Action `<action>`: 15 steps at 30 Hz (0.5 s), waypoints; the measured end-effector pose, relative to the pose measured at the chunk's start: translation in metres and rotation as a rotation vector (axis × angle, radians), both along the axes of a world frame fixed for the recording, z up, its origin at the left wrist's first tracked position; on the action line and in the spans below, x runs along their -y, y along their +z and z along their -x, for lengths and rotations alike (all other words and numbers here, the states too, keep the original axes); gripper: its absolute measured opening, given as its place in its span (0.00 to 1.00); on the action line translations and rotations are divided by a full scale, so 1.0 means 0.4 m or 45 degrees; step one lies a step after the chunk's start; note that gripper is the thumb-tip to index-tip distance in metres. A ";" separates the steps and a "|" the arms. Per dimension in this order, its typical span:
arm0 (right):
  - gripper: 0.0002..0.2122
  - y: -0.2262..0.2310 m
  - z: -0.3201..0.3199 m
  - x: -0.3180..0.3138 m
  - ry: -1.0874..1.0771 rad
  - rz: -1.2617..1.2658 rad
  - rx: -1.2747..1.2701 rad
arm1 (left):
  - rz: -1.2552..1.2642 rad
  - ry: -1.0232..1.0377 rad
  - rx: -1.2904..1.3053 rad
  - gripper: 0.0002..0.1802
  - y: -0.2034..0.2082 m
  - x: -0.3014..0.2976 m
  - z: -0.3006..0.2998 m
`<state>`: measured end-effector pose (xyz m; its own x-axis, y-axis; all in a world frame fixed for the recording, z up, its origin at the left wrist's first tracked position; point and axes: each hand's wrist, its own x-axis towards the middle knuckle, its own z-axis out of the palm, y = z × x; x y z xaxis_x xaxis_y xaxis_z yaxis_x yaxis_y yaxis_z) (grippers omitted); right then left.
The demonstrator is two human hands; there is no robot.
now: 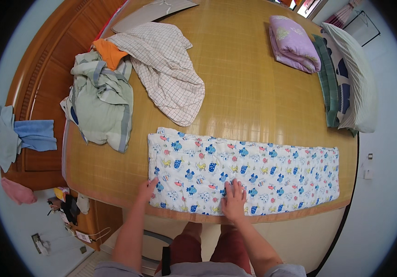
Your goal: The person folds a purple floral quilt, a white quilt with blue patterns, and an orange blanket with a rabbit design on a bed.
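A white blanket with a colourful fish print (pixel 272 180) lies folded into a long strip along the near edge of the bed. At its left end, my left hand (pixel 147 189) has its fingers closed on the side edge of the cloth; part of the grip is hidden. My right hand (pixel 234 199) rests flat on the blanket, left of its middle and close to the near edge, with the fingers spread. Small wrinkles run over the printed fabric, and its far left corner shows more than one layer.
The bed has a tan woven mat (pixel 240 92). A checked cloth (pixel 166 69), a green-grey cover (pixel 101 101) and an orange cloth (pixel 109 54) lie crumpled at far left. A folded purple quilt (pixel 293 44) and a striped pillow (pixel 355 78) lie at far right.
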<state>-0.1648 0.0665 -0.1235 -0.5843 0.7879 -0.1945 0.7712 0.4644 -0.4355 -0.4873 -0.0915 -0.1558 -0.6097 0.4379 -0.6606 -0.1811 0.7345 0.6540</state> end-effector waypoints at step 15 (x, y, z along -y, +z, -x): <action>0.27 -0.024 0.283 -0.270 0.002 -0.253 0.002 | -0.220 0.102 0.303 0.21 0.068 0.072 -0.127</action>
<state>-0.2779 0.1747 -0.1331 -0.5854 0.8100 -0.0358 0.7709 0.5424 -0.3340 -0.4366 -0.1202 -0.1287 -0.4840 0.5132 -0.7088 -0.3968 0.5932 0.7005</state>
